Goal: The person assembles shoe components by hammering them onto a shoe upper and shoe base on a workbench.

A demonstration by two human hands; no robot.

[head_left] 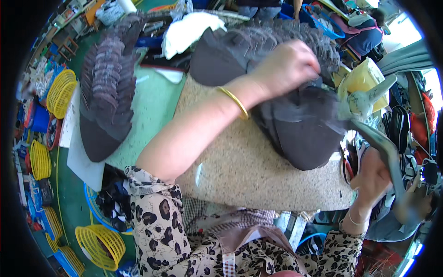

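My left hand (293, 64), blurred, reaches over a stack of dark grey cut pieces (300, 129) on the speckled board (240, 171), its fingers curled in; what they hold is unclear. Behind it lie more fanned rows of grey pieces (217, 60). My right hand (371, 180) is at the board's right edge, beside a long curved grey object (385, 150) and some dark-handled tools (348, 164); motion blur hides what its fingers do. Above them stands a yellow tub (360, 78) with a pale, crusted spouted object (374, 97).
A long fanned stack (106, 92) lies on the green mat (154, 115) at left, near a white bundle (189, 34). Yellow baskets (99, 244) and a bin of dark scraps (113, 203) stand at left. Co-workers are at the back (362, 39) and at right (406, 219).
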